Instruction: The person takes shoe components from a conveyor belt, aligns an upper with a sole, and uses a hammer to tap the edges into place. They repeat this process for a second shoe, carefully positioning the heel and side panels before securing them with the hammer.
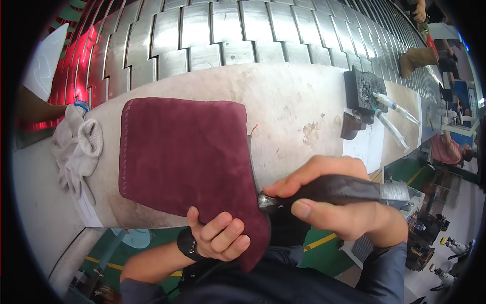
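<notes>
- Now gripping the lower corner of the dark red suede piece [185,152] with the left hand [218,235], fingers curled closed around the part hanging over the near edge of the worktop [288,96].
- Holding a dark-handled cutting tool [334,190] tightly in the right hand [334,200], all fingers closed around the handle, thumb pressing on top.
- Touching the right edge of the suede with the metal tip of the tool, just beside the left hand.
- Lying mostly flat near the middle of the worktop, the suede, stitched side toward the left.
- Resting at the left end of the worktop, a grey cloth glove [76,147].
- Sitting toward the far right end, two syringes [392,116] beside a dark block [364,88].
</notes>
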A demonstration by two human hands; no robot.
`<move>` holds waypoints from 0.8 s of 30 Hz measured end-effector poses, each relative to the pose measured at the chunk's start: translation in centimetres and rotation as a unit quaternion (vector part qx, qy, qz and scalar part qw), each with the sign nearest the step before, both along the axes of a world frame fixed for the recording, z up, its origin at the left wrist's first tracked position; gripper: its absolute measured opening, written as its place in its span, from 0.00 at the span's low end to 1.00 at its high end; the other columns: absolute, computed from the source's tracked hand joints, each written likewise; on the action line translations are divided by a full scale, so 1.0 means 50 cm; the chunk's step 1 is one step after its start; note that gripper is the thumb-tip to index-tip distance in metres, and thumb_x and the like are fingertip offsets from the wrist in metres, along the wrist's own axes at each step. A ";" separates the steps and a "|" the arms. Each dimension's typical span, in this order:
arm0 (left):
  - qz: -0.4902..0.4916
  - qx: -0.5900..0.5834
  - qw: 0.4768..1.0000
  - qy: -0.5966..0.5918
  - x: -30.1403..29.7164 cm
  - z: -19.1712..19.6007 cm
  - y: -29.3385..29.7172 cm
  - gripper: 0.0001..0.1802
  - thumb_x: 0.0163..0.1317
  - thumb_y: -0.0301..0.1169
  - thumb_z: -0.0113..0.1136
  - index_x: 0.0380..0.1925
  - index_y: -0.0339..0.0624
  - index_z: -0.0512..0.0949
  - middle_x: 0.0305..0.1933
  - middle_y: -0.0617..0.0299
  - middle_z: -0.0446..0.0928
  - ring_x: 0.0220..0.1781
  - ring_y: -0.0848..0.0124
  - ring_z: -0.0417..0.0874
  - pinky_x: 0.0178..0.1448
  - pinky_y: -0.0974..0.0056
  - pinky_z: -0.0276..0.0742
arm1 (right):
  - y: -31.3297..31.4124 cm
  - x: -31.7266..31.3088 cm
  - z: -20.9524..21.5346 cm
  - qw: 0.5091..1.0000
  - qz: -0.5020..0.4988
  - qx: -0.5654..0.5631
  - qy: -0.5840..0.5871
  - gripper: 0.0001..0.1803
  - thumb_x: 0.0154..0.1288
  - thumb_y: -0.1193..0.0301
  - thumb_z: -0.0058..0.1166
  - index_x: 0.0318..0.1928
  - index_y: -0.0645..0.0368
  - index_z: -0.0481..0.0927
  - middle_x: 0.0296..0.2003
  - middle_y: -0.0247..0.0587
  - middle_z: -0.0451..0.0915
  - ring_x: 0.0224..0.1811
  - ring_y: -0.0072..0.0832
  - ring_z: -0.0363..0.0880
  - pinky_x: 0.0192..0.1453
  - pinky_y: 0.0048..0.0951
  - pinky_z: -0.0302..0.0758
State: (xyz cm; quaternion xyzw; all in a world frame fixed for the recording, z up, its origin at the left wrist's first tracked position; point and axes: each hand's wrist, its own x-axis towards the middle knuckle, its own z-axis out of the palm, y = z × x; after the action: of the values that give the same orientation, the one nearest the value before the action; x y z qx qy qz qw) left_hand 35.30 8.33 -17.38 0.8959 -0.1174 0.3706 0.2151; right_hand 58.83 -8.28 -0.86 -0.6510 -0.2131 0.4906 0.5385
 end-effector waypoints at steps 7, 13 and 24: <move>0.026 -0.016 0.999 -0.009 0.007 0.005 -0.002 0.23 0.83 0.38 0.54 0.75 0.58 0.70 0.74 0.67 0.76 0.79 0.63 0.76 0.88 0.22 0.51 | 0.003 -0.025 -0.019 0.997 -0.020 0.017 -0.071 0.12 0.76 0.75 0.66 0.55 0.67 0.86 0.52 0.50 0.93 0.55 0.26 0.92 0.59 0.29 0.87; 0.022 -0.021 0.999 -0.008 0.004 0.004 -0.001 0.23 0.81 0.32 0.56 0.73 0.54 0.72 0.73 0.60 0.77 0.77 0.58 0.78 0.86 0.21 0.54 | 0.082 -0.035 -0.089 0.953 -0.213 0.164 -0.141 0.12 0.78 0.76 0.62 0.57 0.70 0.85 0.46 0.45 0.93 0.46 0.20 0.89 0.52 0.24 0.84; 0.043 -0.001 0.999 -0.026 0.027 0.020 -0.002 0.23 0.78 0.28 0.63 0.70 0.50 0.74 0.68 0.60 0.81 0.73 0.58 0.83 0.85 0.27 0.62 | -0.046 -0.060 -0.004 0.954 -0.234 0.180 -0.045 0.15 0.74 0.72 0.61 0.53 0.71 0.85 0.52 0.58 0.92 0.55 0.37 0.91 0.64 0.37 0.85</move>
State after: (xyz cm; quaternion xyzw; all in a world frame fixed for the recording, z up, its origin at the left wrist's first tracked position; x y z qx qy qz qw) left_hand 36.64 8.24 -16.36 0.8899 -0.0839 0.4031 0.1964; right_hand 55.82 -10.58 -1.07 -0.5962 -0.1640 0.2742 0.7365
